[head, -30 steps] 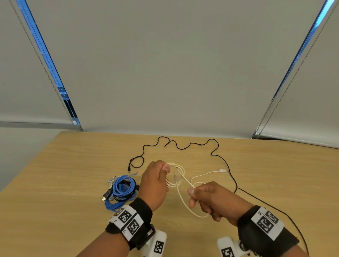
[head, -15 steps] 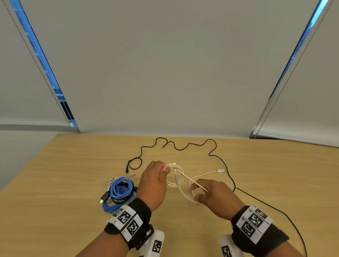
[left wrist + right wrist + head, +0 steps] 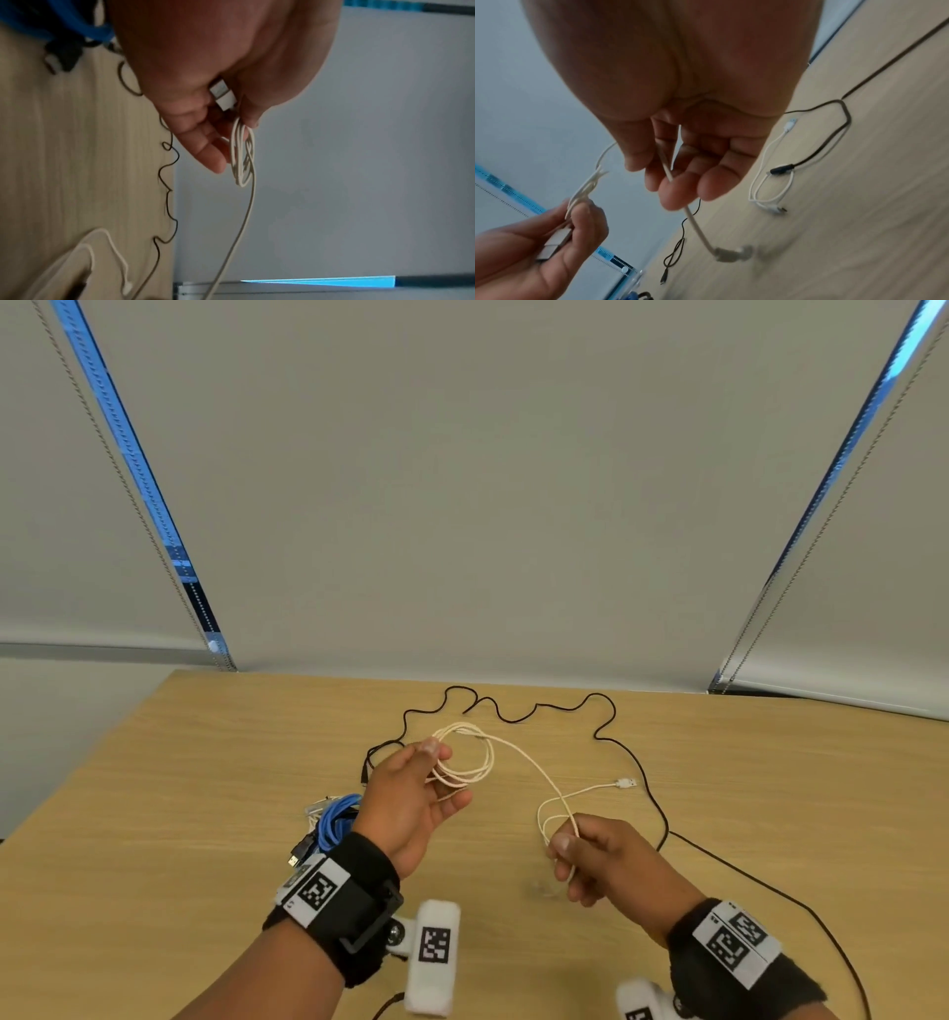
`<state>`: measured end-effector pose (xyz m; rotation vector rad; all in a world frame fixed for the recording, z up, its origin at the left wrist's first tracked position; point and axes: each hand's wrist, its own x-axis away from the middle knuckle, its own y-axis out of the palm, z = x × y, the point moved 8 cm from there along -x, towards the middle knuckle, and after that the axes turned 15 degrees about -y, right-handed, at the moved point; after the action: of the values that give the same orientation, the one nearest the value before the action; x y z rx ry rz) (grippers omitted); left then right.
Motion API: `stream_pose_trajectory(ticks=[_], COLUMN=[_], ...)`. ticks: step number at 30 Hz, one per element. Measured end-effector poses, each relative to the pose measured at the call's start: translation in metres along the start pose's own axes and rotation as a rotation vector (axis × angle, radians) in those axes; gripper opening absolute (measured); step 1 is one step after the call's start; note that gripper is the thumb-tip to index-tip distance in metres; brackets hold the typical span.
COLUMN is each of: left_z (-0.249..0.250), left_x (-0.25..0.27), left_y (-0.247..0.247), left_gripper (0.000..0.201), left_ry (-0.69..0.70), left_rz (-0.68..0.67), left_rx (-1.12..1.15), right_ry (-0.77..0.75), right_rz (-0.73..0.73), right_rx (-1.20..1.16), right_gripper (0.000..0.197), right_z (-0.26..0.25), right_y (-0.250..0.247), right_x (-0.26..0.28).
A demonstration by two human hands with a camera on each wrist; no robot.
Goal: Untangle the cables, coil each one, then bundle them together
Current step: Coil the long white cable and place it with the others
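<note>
1. The left hand (image 3: 411, 801) pinches a few loops of the cream cable (image 3: 518, 752) above the table (image 3: 154, 814), thumb against fingers, with one plug tucked in the palm. The loops could spring loose if that pinch slackens.
2. The right hand (image 3: 598, 857) grasps the free length between thumb and fingers. A hard pull here could, I think, drag the loops out of shape.
3. A white cable (image 3: 590, 793) lies just beside the right hand and the black cable (image 3: 631, 757) snakes behind; either might snag the trailing end.
4. The blue coil (image 3: 336, 819) is half hidden behind the left wrist, and the cream cable's far plug is blurred.
</note>
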<state>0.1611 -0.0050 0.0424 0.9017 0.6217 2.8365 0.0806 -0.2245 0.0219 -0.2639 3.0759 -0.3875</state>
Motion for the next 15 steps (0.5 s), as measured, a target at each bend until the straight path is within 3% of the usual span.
stream_pose_trajectory(ticks=[3, 8, 15], left_z=[-0.013, -0.041, -0.047], left_x=[0.005, 0.009, 0.008], left_y=[0.014, 0.029, 0.029], left_gripper=[0.021, 0.021, 0.024], left_ry=[-0.102, -0.233, -0.179], left_rz=[-0.112, -0.154, -0.100], left_rx=[0.130, 0.031, -0.037], right_ry=[0.028, -0.046, -0.163], right_rz=[0.068, 0.219, 0.322], right_rx=[-0.071, -0.267, -0.467], right_gripper=[0.027, 0.029, 0.024], right_z=[0.003, -0.006, -0.005], right_y=[0.007, 0.013, 0.022], right_x=[0.000, -0.006, -0.005])
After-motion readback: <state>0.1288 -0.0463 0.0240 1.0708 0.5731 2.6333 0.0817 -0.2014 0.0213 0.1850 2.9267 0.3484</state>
